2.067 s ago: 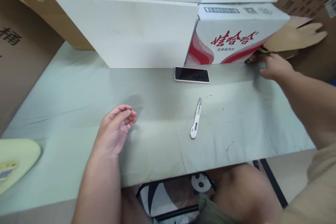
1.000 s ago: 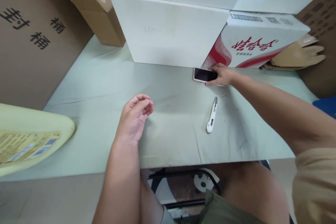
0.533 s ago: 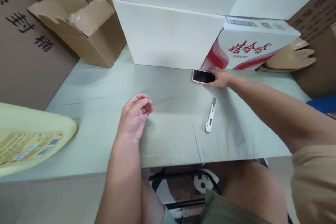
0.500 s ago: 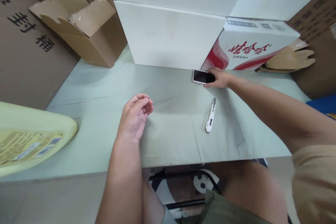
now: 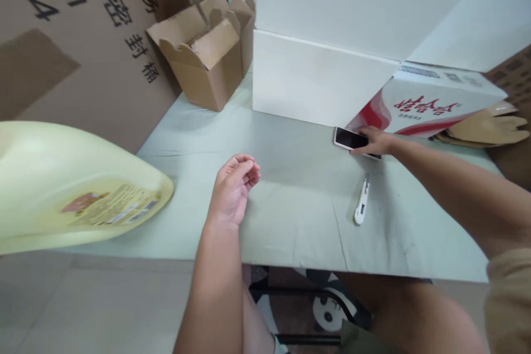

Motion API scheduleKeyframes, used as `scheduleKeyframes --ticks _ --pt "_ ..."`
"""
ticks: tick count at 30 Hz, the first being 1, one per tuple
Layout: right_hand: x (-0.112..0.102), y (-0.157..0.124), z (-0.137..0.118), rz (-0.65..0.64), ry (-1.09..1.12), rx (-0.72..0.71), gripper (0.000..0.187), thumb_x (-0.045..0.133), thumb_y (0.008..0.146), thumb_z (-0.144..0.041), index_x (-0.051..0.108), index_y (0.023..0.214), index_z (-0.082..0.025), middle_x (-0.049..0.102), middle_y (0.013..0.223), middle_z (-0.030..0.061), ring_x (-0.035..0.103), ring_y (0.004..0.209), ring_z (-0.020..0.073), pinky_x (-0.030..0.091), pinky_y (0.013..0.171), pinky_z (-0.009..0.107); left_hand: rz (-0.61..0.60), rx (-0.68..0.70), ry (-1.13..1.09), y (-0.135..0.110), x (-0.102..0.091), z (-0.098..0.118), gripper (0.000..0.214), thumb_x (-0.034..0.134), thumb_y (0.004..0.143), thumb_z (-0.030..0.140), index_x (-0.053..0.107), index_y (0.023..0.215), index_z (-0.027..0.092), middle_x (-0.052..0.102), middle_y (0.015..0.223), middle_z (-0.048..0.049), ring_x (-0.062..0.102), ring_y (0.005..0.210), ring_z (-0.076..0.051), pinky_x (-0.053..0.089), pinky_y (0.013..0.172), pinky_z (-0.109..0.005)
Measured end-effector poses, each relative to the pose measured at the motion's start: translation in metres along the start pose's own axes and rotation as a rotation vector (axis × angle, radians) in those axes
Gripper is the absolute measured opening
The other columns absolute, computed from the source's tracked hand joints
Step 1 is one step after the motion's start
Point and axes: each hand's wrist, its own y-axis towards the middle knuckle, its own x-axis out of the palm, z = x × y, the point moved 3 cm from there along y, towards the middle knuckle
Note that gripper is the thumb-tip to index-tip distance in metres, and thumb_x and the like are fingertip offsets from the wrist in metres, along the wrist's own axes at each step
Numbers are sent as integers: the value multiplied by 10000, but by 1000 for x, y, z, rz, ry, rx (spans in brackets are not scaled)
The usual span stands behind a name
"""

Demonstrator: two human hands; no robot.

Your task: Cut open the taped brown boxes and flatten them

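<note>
My right hand (image 5: 373, 141) reaches to the back of the table and grips a smartphone (image 5: 347, 138) across its width, thumb at the near edge and fingers at the far edge. The phone has a dark screen facing up and a light rim, and lies close to the boxes. Nearer to me rests a white utility knife (image 5: 362, 203), its grey tip pointing away, touched by neither hand. My left hand (image 5: 236, 185) is on the table's left-middle part, palm turned inward, fingers curled against the thumb, with nothing visible in it.
White boxes (image 5: 315, 74) stand along the back, beside a red-and-white printed carton (image 5: 431, 102). Folded cardboard pieces (image 5: 485, 127) lie at the right. An open brown box (image 5: 211, 72), a large carton (image 5: 95, 66) and a pale yellow jug (image 5: 83, 188) occupy the left. The green-covered table (image 5: 290, 215) ends before my knees.
My view has turned left, so everything appears farther right. My right hand now sits farther along the phone, whose right end shows beneath it. My left hand keeps its curled pose.
</note>
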Motion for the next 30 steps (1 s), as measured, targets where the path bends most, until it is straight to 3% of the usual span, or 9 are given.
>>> scheduleKeyframes --ticks 3,6,9,13,16,18,23,27,30 --pt "-13 -1 -28 9 -25 -12 679 820 607 -539 687 1170 -182 700 1196 216 664 1163 466 562 1002 614 47 14 -49 -2 -15 9 332 828 502 320 625 730 189 630 622 48 572 584 -82 459 636 -219" --pt "-26 3 -84 115 -1 -124 568 698 750 -491 668 1235 -195 672 1300 205 609 1281 440 493 1118 599 91 26 -96 -1 -26 14 306 805 521 340 622 714 187 625 614 47 567 575 -77 453 622 -209" --pt "-35 18 -170 218 78 -292 465 523 898 -404 652 1273 -160 691 1217 186 693 1104 341 552 1037 524 106 23 -145 1 -30 15 290 783 531 354 626 706 183 622 611 45 564 576 -76 452 609 -202" --pt "-51 59 -313 308 262 -608 430 574 895 -318 631 1297 -175 569 1443 169 713 988 238 585 985 432 114 14 -187 2 -28 15 285 776 536 360 628 701 180 621 625 41 567 596 -78 464 619 -203" --pt "-68 93 -400 351 362 -630 411 613 886 -234 611 1294 -185 295 1691 142 666 1216 244 540 1095 443 131 15 -184 2 -28 16 284 782 535 358 625 692 181 613 628 37 571 614 -86 468 631 -215" --pt "-75 107 -437 299 357 -632 393 629 885 -201 606 1277 -173 268 1717 111 565 1392 265 485 1180 452 140 23 -174 2 -29 17 278 777 538 356 618 687 183 606 625 33 568 618 -92 462 633 -223" --pt "-76 91 -448 305 367 -617 315 579 958 -203 595 1272 -183 463 1632 22 507 1432 179 430 1252 349 166 51 -124 3 -34 19 247 725 580 363 593 703 195 574 634 29 555 627 -111 461 654 -249" --pt "-59 35 -401 432 519 -563 287 549 998 -224 604 1277 -261 574 1512 -58 624 1178 107 552 1112 291 312 205 -37 6 -41 22 184 654 636 325 533 724 219 538 663 38 541 652 -125 447 673 -257" --pt "-47 -27 -351 513 673 -609 193 566 949 -213 673 1110 -203 692 1342 74 697 824 139 629 831 338 492 406 -13 5 -47 25 140 619 695 275 504 759 227 509 735 42 541 738 -127 416 719 -249"
